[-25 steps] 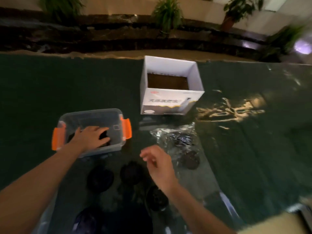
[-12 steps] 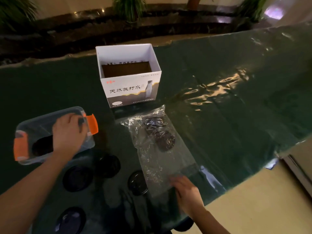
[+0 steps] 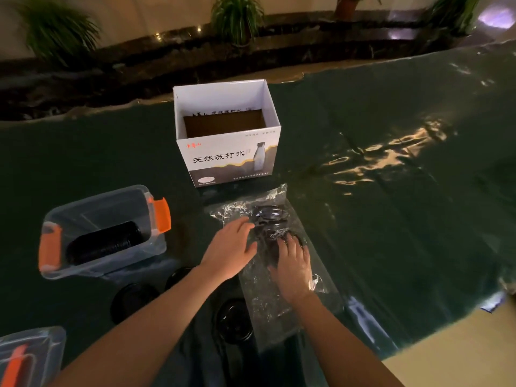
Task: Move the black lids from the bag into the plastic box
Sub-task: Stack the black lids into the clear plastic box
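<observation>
A clear plastic bag (image 3: pixel 266 305) lies flat on the dark green table, with black lids (image 3: pixel 269 216) bunched at its far end. My left hand (image 3: pixel 231 250) rests open on the bag's left side, fingers spread. My right hand (image 3: pixel 294 266) appears to be inside the bag, film over the wrist, fingertips touching a lid; I see no grip. To the left stands the clear plastic box (image 3: pixel 117 263) with orange latches. It holds a stack of black lids (image 3: pixel 109 243) lying on its side. Three loose black lids (image 3: pixel 234 322) lie on the table near my forearms.
An open white cardboard box (image 3: pixel 226 160) stands just behind the bag. A second clear box with an orange latch (image 3: pixel 28 356) shows at the bottom left corner. The table's front edge (image 3: pixel 418 342) runs close at the lower right, with the floor beyond. Plants line the far wall.
My left hand left the plastic box and came over to the bag's left side. My right hand moved from the bag's near end up to the lids.
</observation>
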The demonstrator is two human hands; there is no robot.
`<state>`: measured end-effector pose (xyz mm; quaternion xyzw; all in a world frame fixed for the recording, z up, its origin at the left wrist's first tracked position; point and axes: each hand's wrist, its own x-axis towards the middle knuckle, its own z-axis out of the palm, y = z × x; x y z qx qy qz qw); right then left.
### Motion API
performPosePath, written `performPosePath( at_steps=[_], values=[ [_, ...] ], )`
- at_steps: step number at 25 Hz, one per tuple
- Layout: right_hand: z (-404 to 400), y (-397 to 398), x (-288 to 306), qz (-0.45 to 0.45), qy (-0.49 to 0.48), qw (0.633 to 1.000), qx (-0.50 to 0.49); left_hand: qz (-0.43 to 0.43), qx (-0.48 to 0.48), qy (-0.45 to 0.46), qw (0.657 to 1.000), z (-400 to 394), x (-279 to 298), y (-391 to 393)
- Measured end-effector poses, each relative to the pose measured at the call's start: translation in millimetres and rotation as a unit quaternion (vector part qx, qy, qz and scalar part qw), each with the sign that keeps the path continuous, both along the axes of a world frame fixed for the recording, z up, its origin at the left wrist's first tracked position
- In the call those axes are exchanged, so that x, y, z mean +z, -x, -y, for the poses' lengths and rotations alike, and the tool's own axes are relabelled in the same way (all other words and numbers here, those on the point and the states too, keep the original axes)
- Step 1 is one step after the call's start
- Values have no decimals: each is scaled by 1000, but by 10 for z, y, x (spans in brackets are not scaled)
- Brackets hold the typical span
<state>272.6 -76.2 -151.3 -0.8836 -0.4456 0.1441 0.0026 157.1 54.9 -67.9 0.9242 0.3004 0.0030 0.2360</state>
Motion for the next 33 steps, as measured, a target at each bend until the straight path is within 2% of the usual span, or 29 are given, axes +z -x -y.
performPosePath(
  at_steps=[5,10,13,18,24,30,33],
  values=[
    [-86,-98,-36,-28,-33,999,15,-22,-29,-15,999,-221,-99,-338],
    [-181,-206,58,-12,-118,990,77,-47,-21,21,998,-330,-198,-615],
    [-265,-261,149,-21,-152,986,62,-70,-8,41,997,-391,-248,-665],
    [-419,-363,240,38,-101,993,38,-73,-5,49,996,-424,-298,-690],
    [-692,-509,304,106,6,980,169,-40,14,76,996,-499,-317,-709],
    [-811,-573,444,88,17,973,212,-15,33,102,994,-616,-264,-626],
    [-756,-583,430,68,16,978,197,-9,43,117,992,-658,-263,-552]
  ],
)
